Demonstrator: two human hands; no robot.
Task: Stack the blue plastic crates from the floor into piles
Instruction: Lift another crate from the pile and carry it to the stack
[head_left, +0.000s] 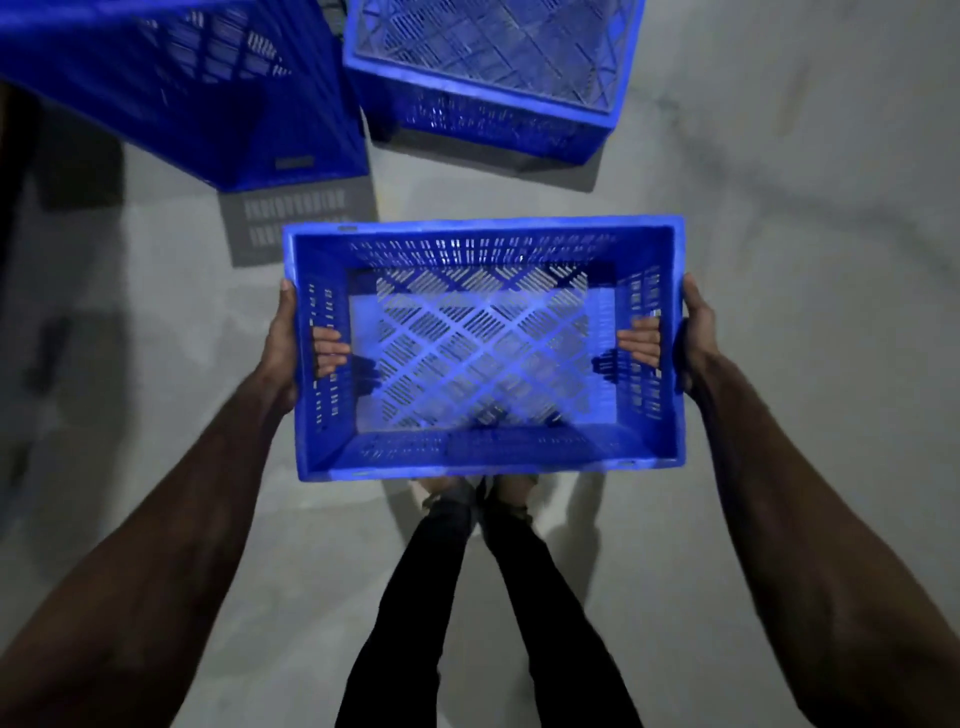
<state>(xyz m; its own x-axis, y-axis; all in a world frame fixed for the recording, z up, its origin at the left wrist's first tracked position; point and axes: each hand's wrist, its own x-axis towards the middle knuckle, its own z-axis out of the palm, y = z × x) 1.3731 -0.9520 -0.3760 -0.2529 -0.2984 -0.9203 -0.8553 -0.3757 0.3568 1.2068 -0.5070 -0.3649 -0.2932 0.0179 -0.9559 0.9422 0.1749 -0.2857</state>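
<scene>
I hold an empty blue plastic crate (485, 348) level in front of me, above the floor and over my feet. My left hand (283, 345) grips its left end, fingers curled through the handle slot into the inside. My right hand (693, 340) grips the right end the same way. A tall pile of blue crates (208, 98) rises at the upper left. A lower blue crate (493, 67), open side up, stands on the floor at the upper middle, just right of that pile.
Grey concrete floor (805, 208) spreads to the right and behind me. My legs in dark trousers (488, 597) stand below the held crate. A dark edge runs along the far left.
</scene>
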